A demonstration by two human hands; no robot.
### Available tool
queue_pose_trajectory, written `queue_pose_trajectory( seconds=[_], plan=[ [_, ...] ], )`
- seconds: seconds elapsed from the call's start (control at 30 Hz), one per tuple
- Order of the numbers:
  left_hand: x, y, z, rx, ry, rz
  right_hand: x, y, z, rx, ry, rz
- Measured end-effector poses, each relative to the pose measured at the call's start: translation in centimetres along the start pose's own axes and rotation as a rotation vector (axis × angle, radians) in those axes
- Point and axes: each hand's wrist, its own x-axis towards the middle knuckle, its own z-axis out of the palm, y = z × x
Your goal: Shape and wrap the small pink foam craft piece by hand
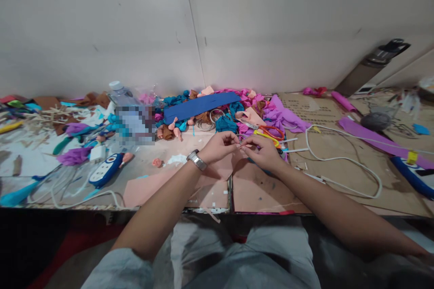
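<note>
Midway between the desk's front and back edges, the left hand and right hand pinch an indistinct pinkish scrap; light, even tension probably suits it.

This looks like a craft workshop: the table is heaped with crumpled coloured scraps, with scissors among them, thin sticks scattered to the left and cardboard laid over its right side. White cords trail across it, and a plain wall stands right behind.
</note>
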Motion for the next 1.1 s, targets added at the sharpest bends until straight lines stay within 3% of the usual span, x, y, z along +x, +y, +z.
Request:
queue_pose_trajectory(
  seconds=[0.4,0.73,0.93,1.1],
  plan=[
    [-0.1,0.32,0.14,0.066,0.011,0.009,-0.02,0.48,0.01,-0.074,-0.046,-0.014],
    [-0.31,0.7,-0.09,0.167,-0.129,0.051,-0.04,0.32,-0.06,-0.057,0.022,-0.026],
    [-0.43,0.64,0.27,0.079,-0.034,0.08,0.01,0.12,0.09,0.043,0.074,0.09],
    [-0.33,0.65,0.17,0.071,-0.038,0.131,-0.04,0.17,0.27,0.096,0.077,0.106]
  ],
)
